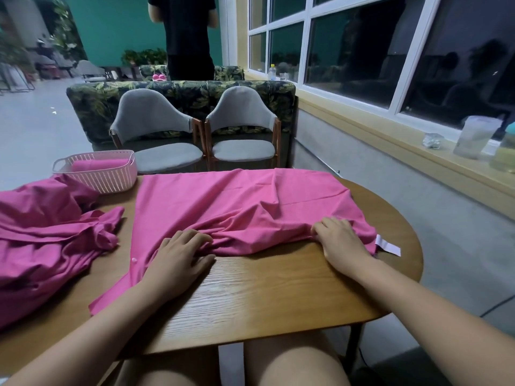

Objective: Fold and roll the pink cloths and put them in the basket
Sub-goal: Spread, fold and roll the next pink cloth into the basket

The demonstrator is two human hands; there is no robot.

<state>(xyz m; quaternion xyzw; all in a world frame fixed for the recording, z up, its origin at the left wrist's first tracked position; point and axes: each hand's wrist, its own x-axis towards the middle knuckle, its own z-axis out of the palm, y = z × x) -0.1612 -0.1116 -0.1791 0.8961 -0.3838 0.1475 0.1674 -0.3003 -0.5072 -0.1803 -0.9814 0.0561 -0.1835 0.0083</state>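
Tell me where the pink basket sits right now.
In the head view, the pink basket stands at the far left of the table, beside the crumpled pink cloths and just left of the spread pink cloth.

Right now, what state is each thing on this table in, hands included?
Spread pink cloth, flat at the far side, bunched along near edge.
Cloth pile, crumpled, unfolded.
Basket, upright, holds one rolled cloth.
Left hand, grips the bunched edge.
Right hand, grips the same edge.
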